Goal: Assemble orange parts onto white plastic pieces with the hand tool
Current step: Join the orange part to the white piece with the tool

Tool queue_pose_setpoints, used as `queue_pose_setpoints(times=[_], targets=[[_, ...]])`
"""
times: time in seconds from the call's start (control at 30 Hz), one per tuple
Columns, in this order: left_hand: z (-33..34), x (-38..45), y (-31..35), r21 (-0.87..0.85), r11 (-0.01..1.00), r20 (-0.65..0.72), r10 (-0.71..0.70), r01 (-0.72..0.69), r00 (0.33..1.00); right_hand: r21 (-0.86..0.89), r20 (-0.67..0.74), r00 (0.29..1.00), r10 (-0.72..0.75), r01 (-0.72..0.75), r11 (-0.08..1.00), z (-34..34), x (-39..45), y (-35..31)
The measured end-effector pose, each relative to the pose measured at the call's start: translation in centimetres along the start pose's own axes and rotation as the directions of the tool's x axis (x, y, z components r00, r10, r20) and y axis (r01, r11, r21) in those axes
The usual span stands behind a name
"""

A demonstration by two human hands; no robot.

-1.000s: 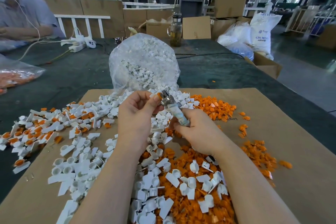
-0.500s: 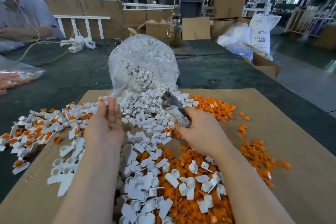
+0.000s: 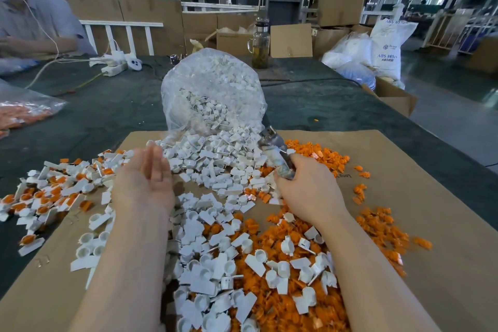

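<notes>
Head camera looks down at two bare arms over a sheet of brown cardboard (image 3: pixel 404 197) on a dark green desk (image 3: pixel 107 116). The left hand (image 3: pixel 147 180) is wide, palm turned up and a bit sideways, fingers straight, holding nothing. It floats above the edge of a heap of white plastic pieces (image 3: pixel 215 153). The right hand (image 3: pixel 304 188) grips the hand tool (image 3: pixel 277 155) by its handle. The metal end of the tool points up and away, toward a clear plastic bag (image 3: pixel 213 94) full of more white pieces. The bag lies open at the far edge of the cardboard, and the white pieces spill out of it.

Loose orange parts (image 3: pixel 318 156) lie in a pile just right of the tool. Between the arms, near the camera, orange and white bits are mixed together. On the left sits a pile of white pieces with orange in them (image 3: pixel 45 194), maybe done ones, but they are too small to be sure.

Farther back on the desk stand a glass bottle (image 3: pixel 260 46) and a white power strip (image 3: pixel 116 67). Another person in a grey sleeve (image 3: pixel 35 21) sits at the far left, near a bag of orange bits (image 3: pixel 21 113).
</notes>
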State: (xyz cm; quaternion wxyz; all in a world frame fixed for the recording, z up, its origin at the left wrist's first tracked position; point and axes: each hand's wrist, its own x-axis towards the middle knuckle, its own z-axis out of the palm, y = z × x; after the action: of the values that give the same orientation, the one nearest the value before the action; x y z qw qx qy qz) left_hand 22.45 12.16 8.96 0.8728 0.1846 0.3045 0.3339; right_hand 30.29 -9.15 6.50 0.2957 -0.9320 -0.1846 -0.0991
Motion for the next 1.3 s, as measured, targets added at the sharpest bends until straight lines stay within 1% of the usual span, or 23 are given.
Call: queue_pose_setpoints(times=[0.03, 0.07, 0.1, 0.13, 0.17, 0.2, 0.23, 0.27, 0.3, 0.33, 0.37, 0.43, 0.47, 0.5, 0.6, 0.63, 0.77, 0.87, 1.0, 1.07, 1.17, 1.3], targets=[[0.2, -0.3, -0.1, 0.210, 0.977, 0.039, 0.020, -0.028, 0.999, 0.000, -0.018, 1.000, 0.022, -0.022, 1.000, 0.0, 0.1, 0.1], [0.4, -0.6, -0.4, 0.420, 0.903, 0.109, 0.049, -0.090, 0.993, 0.002, -0.028, 0.999, 0.039, -0.039, 0.999, 0.0, 0.1, 0.2], [0.6, -0.9, -0.7, 0.588, 0.788, 0.209, 0.068, -0.181, 0.976, 0.002, -0.032, 0.998, 0.052, -0.052, 0.999, 0.0, 0.2, 0.3], [0.7, -1.4, -1.2, 0.709, 0.644, 0.323, 0.065, -0.287, 0.944, -0.003, -0.031, 0.998, 0.060, -0.060, 0.998, 0.0, 0.2, 0.4], [0.7, -1.8, -1.8, 0.783, 0.479, 0.436, 0.032, -0.397, 0.899, -0.014, -0.029, 0.998, 0.062, -0.062, 0.998, -0.1, 0.2, 0.4], [0.7, -2.3, -2.4, 0.812, 0.307, 0.528, -0.025, -0.497, 0.849, -0.027, -0.027, 0.998, 0.061, -0.062, 0.998, -0.1, 0.2, 0.4], [0.7, -2.5, -3.1, 0.808, 0.137, 0.586, -0.082, -0.574, 0.806, -0.039, -0.023, 0.998, 0.059, -0.060, 0.997, -0.1, 0.2, 0.5], [0.7, -2.6, -3.9, 0.776, -0.020, 0.623, -0.129, -0.631, 0.771, -0.048, -0.016, 0.998, 0.057, -0.058, 0.997, -0.1, 0.2, 0.5], [0.7, -2.6, -4.5, 0.723, -0.153, 0.654, -0.164, -0.674, 0.738, -0.051, -0.003, 0.998, 0.056, -0.056, 0.997, -0.1, 0.2, 0.5], [0.7, -2.6, -5.1, 0.661, -0.256, 0.681, -0.191, -0.706, 0.707, -0.050, 0.019, 0.998, 0.056, -0.055, 0.997, -0.2, 0.2, 0.4], [0.6, -2.5, -5.5, 0.600, -0.325, 0.708, -0.209, -0.731, 0.674, -0.051, 0.046, 0.997, 0.055, -0.053, 0.997, -0.2, 0.3, 0.4], [0.4, -2.2, -6.2, 0.493, -0.426, 0.751, -0.232, -0.758, 0.619, -0.072, 0.101, 0.994, 0.052, -0.044, 0.996, -0.1, 0.3, 0.2], [0.3, -2.1, -6.4, 0.463, -0.459, 0.758, -0.238, -0.758, 0.607, -0.088, 0.123, 0.991, 0.048, -0.037, 0.995, 0.1, 0.3, 0.2], [0.2, -2.0, -6.4, 0.460, -0.472, 0.757, -0.235, -0.752, 0.610, -0.102, 0.140, 0.989, 0.044, -0.029, 0.994, 0.2, 0.3, 0.1], [0.2, -1.7, -5.7, 0.532, -0.428, 0.709, -0.246, -0.730, 0.661, -0.157, 0.168, 0.985, 0.046, -0.019, 0.987, 0.7, 0.1, -0.3], [0.3, -1.7, -5.4, 0.540, -0.427, 0.690, -0.269, -0.726, 0.672, -0.182, 0.164, 0.985, 0.047, -0.017, 0.983, 0.7, 0.1, -0.4], [0.4, -2.2, -4.8, 0.494, -0.502, 0.639, -0.344, -0.710, 0.688, -0.280, 0.109, 0.994, 0.027, 0.005, 0.960, 1.0, -0.2, -0.8], [0.6, -2.6, -5.0, 0.502, -0.508, 0.626, -0.345, -0.700, 0.699, -0.299, 0.083, 0.996, 0.020, 0.006, 0.954, 1.1, -0.2, -0.9], [0.7, -2.7, -5.1, 0.521, -0.508, 0.607, -0.344, -0.686, 0.716, -0.310, 0.095, 0.995, 0.023, 0.008, 0.951, 1.1, 0.0, -0.9], [0.8, -2.7, -5.2, 0.540, -0.491, 0.602, -0.342, -0.684, 0.721, -0.307, 0.110, 0.994, 0.023, 0.012, 0.952, 1.1, 0.0, -0.8], [0.7, -2.6, -5.1, 0.603, -0.417, 0.581, -0.355, -0.680, 0.732, -0.284, 0.152, 0.988, 0.019, 0.025, 0.958, 1.2, 0.0, -0.8], [0.4, -2.4, -4.9, 0.660, -0.346, 0.565, -0.355, -0.666, 0.745, -0.261, 0.190, 0.982, 0.024, 0.027, 0.965, 1.2, -0.1, -0.6]])
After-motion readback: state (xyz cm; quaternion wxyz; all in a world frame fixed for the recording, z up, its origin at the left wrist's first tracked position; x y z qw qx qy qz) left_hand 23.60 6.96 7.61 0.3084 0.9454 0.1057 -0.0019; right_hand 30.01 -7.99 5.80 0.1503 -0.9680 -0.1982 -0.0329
